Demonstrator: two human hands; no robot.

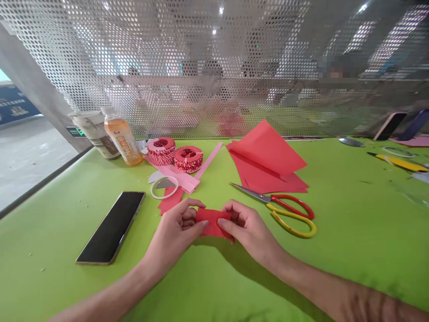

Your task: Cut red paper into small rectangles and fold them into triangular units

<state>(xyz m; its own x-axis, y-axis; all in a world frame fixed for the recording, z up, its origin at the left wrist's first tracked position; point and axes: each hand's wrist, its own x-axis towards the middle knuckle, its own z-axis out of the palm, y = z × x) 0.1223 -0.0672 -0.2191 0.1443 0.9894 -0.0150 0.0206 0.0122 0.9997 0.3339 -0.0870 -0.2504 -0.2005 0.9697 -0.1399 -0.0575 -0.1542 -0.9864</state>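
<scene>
My left hand point(177, 228) and my right hand point(246, 226) pinch opposite ends of a small folded piece of red paper point(212, 222) above the green tabletop. Just beyond the fingers lie red paper scraps point(170, 200). To the right of my right hand rest a pair of scissors point(284, 212) with red and yellow handles, their blades pointing left. Behind them sits a pile of large red paper sheets point(266, 156). A black smartphone point(110, 228) lies screen up to the left of my left hand.
Two ruffled red paper rings point(174, 154), pink paper strips point(179, 174), a plastic bottle of orange drink point(122, 141) and a white tub point(95, 134) stand at the back. A perforated metal screen point(167, 67) rises behind the green table point(335, 241). Another phone and a yellow ruler lie far right.
</scene>
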